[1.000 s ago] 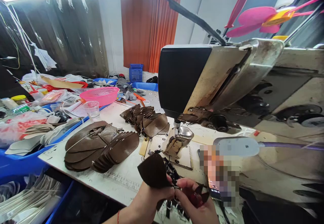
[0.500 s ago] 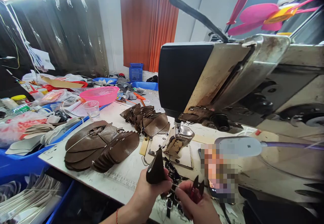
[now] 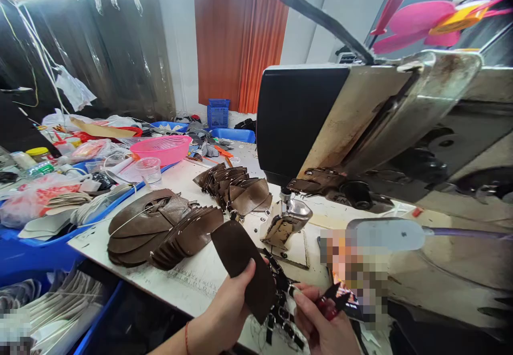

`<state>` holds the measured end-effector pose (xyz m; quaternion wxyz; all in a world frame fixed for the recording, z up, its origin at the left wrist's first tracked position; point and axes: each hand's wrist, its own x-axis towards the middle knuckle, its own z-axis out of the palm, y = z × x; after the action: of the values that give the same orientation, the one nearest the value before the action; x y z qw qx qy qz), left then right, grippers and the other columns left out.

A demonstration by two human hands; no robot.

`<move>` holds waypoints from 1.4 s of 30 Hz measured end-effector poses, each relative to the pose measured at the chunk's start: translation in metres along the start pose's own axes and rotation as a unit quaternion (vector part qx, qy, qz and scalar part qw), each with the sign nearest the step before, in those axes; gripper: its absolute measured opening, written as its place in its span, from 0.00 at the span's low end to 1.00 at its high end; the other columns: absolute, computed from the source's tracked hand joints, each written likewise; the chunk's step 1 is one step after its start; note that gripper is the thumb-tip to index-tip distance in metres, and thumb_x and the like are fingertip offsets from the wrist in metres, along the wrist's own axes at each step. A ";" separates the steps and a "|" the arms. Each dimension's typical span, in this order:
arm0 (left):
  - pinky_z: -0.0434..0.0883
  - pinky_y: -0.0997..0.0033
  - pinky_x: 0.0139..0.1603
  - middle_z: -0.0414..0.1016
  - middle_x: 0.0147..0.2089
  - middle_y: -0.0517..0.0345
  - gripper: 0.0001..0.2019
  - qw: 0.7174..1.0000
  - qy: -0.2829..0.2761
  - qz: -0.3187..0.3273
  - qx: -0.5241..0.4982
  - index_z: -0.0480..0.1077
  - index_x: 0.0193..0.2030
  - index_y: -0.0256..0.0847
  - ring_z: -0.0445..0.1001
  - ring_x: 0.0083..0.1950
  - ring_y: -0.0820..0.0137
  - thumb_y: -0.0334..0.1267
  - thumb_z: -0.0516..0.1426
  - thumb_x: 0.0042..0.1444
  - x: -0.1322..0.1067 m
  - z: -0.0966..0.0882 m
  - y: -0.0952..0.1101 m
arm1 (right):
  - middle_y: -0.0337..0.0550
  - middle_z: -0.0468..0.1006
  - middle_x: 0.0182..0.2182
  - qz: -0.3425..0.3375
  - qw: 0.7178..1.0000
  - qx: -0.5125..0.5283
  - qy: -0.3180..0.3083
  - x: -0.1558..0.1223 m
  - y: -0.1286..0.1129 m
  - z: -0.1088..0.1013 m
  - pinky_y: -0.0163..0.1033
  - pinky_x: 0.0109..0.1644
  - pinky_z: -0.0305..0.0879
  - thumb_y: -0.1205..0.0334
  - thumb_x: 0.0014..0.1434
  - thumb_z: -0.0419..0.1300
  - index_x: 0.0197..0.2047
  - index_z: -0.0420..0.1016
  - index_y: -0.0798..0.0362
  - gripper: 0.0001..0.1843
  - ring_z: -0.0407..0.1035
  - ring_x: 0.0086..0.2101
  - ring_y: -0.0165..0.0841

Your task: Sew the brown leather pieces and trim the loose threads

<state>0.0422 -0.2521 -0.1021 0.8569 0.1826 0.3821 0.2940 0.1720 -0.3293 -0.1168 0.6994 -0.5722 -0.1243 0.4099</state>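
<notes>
My left hand [image 3: 226,307] is closed on a flat brown leather piece [image 3: 242,269], thumb on its face, which stands tilted over the table's front edge. Tucked in my right hand [image 3: 328,325] are dark-bladed thread snips [image 3: 335,300] with red handles. Thumb and forefinger of that hand also pinch the end of a black strap with a metal buckle. Several such buckled straps [image 3: 282,320] lie in a tangle between my hands, partly behind the leather piece. Stacked brown leather pieces [image 3: 136,232] and a fanned row [image 3: 192,232] lie to the left.
A sewing machine [image 3: 304,114] overhangs the right side, its post [image 3: 280,224] rising behind my hands. More brown pieces [image 3: 250,194] lie left of it. A phone [image 3: 352,296] rests by my right hand. A plastic cup [image 3: 149,173] and pink basket [image 3: 162,151] stand further back.
My left hand has turned the brown leather piece from edge-on to broad face towards me. My right hand has shifted slightly right with the snips, drawing away from the left.
</notes>
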 end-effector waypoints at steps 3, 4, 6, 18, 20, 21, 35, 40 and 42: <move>0.69 0.66 0.47 0.79 0.43 0.47 0.30 0.999 -0.032 0.034 0.027 0.75 0.44 0.34 0.75 0.44 0.62 0.47 0.72 0.34 -0.003 0.000 0.002 | 0.31 0.62 0.14 0.043 0.998 0.026 -0.031 0.006 0.001 -0.007 0.28 0.16 0.50 0.53 0.31 0.77 0.23 0.77 0.56 0.20 0.52 0.15 0.20; 0.69 0.65 0.48 0.80 0.42 0.47 0.29 0.997 -0.052 0.053 0.037 0.76 0.43 0.34 0.75 0.44 0.61 0.43 0.73 0.32 -0.004 0.000 0.002 | 0.31 0.62 0.14 0.049 0.998 0.030 -0.038 0.008 0.002 -0.008 0.28 0.17 0.52 0.53 0.32 0.77 0.24 0.78 0.55 0.19 0.53 0.15 0.21; 0.68 0.63 0.50 0.80 0.41 0.47 0.28 0.993 -0.077 0.081 0.048 0.76 0.41 0.33 0.75 0.44 0.60 0.38 0.73 0.30 -0.005 0.002 0.004 | 0.31 0.63 0.15 0.050 0.997 0.032 -0.043 0.010 0.003 -0.011 0.28 0.17 0.52 0.54 0.33 0.77 0.24 0.78 0.55 0.19 0.54 0.16 0.21; 0.68 0.59 0.53 0.79 0.45 0.44 0.27 0.987 -0.070 0.123 0.072 0.76 0.44 0.33 0.74 0.45 0.58 0.34 0.71 0.32 -0.006 0.005 0.004 | 0.34 0.63 0.13 -0.006 0.995 -0.098 -0.033 0.007 0.009 -0.013 0.34 0.18 0.53 0.48 0.39 0.73 0.20 0.69 0.53 0.21 0.56 0.16 0.26; 0.68 0.59 0.52 0.80 0.43 0.45 0.27 0.988 -0.061 0.123 0.069 0.76 0.44 0.32 0.75 0.42 0.60 0.34 0.71 0.32 -0.005 0.004 0.004 | 0.34 0.63 0.13 -0.013 0.995 -0.096 -0.029 0.007 0.010 -0.012 0.35 0.18 0.53 0.48 0.39 0.73 0.21 0.69 0.53 0.21 0.56 0.16 0.27; 0.69 0.59 0.52 0.80 0.42 0.46 0.27 0.988 -0.057 0.123 0.068 0.76 0.43 0.32 0.75 0.42 0.61 0.34 0.71 0.31 -0.005 0.004 0.004 | 0.33 0.63 0.13 -0.014 0.995 -0.096 -0.027 0.007 0.010 -0.012 0.35 0.18 0.54 0.48 0.39 0.73 0.21 0.69 0.53 0.21 0.56 0.16 0.26; 0.69 0.57 0.53 0.79 0.47 0.42 0.29 0.984 -0.094 0.131 0.075 0.75 0.47 0.31 0.75 0.46 0.56 0.33 0.71 0.33 -0.005 0.006 0.002 | 0.32 0.63 0.13 0.015 0.996 -0.081 -0.037 0.003 0.005 -0.011 0.31 0.19 0.51 0.48 0.38 0.74 0.22 0.72 0.55 0.21 0.55 0.16 0.23; 0.69 0.58 0.53 0.79 0.48 0.42 0.29 0.983 -0.088 0.139 0.077 0.74 0.47 0.31 0.75 0.46 0.57 0.32 0.70 0.33 -0.005 0.008 0.003 | 0.31 0.61 0.14 0.028 0.998 -0.052 -0.031 -0.004 0.001 -0.001 0.29 0.20 0.49 0.48 0.35 0.75 0.23 0.76 0.57 0.22 0.53 0.17 0.21; 0.70 0.59 0.52 0.79 0.46 0.43 0.29 0.984 -0.083 0.134 0.080 0.74 0.47 0.31 0.76 0.44 0.59 0.32 0.70 0.33 -0.005 0.007 0.003 | 0.30 0.59 0.14 0.012 0.998 -0.052 -0.022 -0.007 0.001 0.004 0.29 0.20 0.46 0.48 0.36 0.75 0.23 0.76 0.58 0.22 0.52 0.16 0.20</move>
<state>0.0445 -0.2537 -0.0933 0.8210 0.3238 0.3038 0.3588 0.1651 -0.3317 -0.1141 0.6608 -0.5998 -0.1537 0.4241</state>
